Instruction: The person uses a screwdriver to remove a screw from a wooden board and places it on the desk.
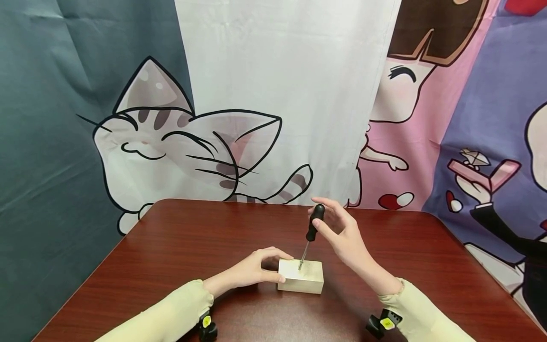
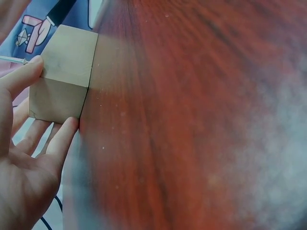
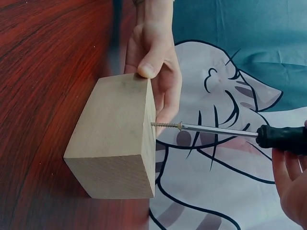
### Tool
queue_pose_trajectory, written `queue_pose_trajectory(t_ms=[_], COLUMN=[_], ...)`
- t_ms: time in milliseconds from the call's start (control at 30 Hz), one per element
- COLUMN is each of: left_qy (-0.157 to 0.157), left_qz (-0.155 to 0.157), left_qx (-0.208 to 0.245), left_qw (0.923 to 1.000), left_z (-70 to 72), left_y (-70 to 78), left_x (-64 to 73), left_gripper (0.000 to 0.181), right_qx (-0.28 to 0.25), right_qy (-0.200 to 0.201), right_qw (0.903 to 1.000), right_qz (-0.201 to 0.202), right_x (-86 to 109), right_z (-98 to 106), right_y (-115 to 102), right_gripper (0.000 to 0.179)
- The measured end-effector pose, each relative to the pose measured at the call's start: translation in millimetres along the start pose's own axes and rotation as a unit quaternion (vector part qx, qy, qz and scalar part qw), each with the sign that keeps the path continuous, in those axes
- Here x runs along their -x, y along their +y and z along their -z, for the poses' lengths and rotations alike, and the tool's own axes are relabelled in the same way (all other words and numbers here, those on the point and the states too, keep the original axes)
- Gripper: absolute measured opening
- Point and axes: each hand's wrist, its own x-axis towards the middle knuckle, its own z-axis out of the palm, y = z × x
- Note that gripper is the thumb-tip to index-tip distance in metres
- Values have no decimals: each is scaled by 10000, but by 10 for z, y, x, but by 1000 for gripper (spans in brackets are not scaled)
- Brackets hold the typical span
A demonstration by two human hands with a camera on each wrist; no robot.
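A pale wooden block lies on the table, and my left hand grips its left end between thumb and fingers. From the block's top face stands a threaded screw, with much of its thread showing. The tip of a screwdriver with a black handle and a metal shaft meets the screw's head. My right hand holds that handle from the right with thumb and fingertips, the tool leaning slightly to the right. In the left wrist view, the left thumb presses near the block's upper edge.
Beneath everything is a reddish-brown wooden table with rounded far corners. Behind it hangs a printed cloth with a cartoon cat and figures. Black wrist devices sit below both pale sleeves.
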Motion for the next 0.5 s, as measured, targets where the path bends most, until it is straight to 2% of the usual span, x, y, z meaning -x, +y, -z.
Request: queue_pose_trajectory(t_ms=[167, 267, 400, 500], left_qy=[5, -8, -8, -5], left_qz=[35, 44, 28, 38], left_qx=[-6, -11, -45, -79], left_qw=[10000, 10000, 10000, 10000], left_z=[3, 7, 6, 4], left_y=[10, 9, -2, -7], left_x=[3, 2, -1, -2], left_gripper=[45, 44, 44, 44], right_qx=[-275, -118, 116, 136], right_qy=[-225, -63, 178, 213], right_qw=[9992, 9997, 9998, 9997], right_qz=[171, 203, 13, -61], right_x=[-11, -4, 7, 13], right_z=[2, -22, -43, -42], right_y=[8, 10, 7, -1], right_gripper=[40, 36, 35, 36])
